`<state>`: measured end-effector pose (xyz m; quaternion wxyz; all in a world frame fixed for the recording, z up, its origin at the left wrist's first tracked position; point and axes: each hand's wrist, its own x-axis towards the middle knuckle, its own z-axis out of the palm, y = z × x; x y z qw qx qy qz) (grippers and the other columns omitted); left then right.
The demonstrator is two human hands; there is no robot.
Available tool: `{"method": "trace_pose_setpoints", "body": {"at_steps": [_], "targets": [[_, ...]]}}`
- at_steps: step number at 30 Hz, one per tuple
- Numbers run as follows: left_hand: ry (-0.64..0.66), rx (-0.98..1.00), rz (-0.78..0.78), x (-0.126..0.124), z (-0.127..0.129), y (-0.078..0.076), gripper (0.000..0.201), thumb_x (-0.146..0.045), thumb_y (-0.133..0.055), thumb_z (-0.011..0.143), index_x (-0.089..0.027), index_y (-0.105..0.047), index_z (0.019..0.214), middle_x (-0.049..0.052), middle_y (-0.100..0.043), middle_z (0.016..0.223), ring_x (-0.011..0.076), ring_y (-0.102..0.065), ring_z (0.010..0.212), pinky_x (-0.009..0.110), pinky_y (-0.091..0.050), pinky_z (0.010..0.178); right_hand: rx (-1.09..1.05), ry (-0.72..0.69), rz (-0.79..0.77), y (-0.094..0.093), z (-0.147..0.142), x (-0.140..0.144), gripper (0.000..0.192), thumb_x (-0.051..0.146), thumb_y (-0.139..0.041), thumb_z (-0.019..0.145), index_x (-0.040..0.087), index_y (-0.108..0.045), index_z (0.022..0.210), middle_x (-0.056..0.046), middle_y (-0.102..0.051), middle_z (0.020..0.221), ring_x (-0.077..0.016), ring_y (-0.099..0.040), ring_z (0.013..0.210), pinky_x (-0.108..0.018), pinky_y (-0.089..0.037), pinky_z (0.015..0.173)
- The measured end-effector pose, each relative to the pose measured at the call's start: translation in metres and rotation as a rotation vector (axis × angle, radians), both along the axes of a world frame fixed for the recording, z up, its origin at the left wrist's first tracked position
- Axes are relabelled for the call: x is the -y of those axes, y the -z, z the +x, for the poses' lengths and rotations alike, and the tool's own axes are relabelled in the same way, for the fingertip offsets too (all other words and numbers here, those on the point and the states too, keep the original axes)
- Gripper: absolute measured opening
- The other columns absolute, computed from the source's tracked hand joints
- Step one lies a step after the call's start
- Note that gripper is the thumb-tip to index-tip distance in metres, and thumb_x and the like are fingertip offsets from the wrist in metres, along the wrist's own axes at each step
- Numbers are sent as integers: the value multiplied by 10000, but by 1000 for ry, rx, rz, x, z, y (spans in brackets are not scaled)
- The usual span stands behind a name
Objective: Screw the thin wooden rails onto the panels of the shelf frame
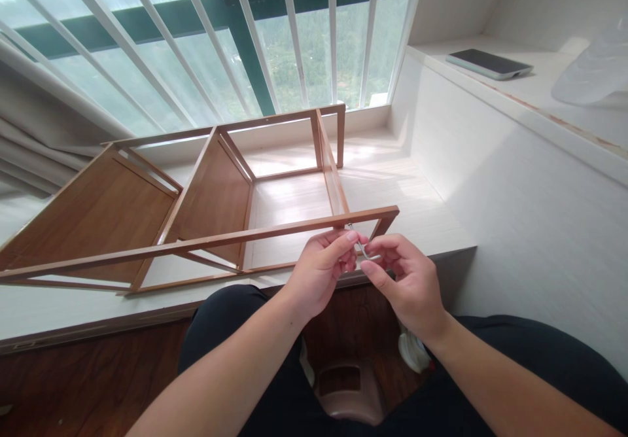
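A wooden shelf frame (275,231) with several brown panels lies on its side on the pale window ledge. A thin metal hex key (362,248) reaches up to the near rail, by its right end where a narrow crosspiece meets it. My left hand (321,267) pinches the long shaft of the key between thumb and fingers, close under the rail. At the bent short end, my right hand (409,283) is closed with thumb and fingertips on the key. Whether the tip sits in a screw is too small to tell.
Behind the frame is a barred window (309,51), with a grey curtain (44,110) at left. To the right a pale wall rises to a shelf bearing a phone (490,62) and a translucent plastic item (591,70). Below, a small pinkish stool (350,401) stands between my legs.
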<state>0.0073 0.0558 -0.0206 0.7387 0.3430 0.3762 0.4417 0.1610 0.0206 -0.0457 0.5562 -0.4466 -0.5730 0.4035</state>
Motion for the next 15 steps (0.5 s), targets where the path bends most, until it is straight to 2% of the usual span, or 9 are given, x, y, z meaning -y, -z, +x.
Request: {"method": "trace_pose_setpoints", "body": {"at_steps": [3,7,15], "targets": [[-4,17,-16,0,-1,-1,314,-425,-800,804,-117,-766,851,-25,-503,604,85,-441,580,236,-393,616,143,95,164,2,1,1,187,235,-753,875,233,-646,1028,9,-686,785,-145,-640,684,-256,-531,616],[2,64,-58,0,-1,-1,307,-415,-822,786,-119,-760,844,-29,-500,613,83,-451,592,232,-413,625,268,187,325,4,2,2,227,169,-756,860,235,-632,1039,40,-665,736,-114,-604,606,-238,-518,588],[13,118,-78,-1,-1,3,282,-397,-816,804,-127,-760,865,-22,-525,644,77,-479,598,227,-439,639,413,240,549,5,6,-5,253,125,-776,838,225,-641,1028,29,-675,739,-113,-590,583,-252,-519,597]]}}
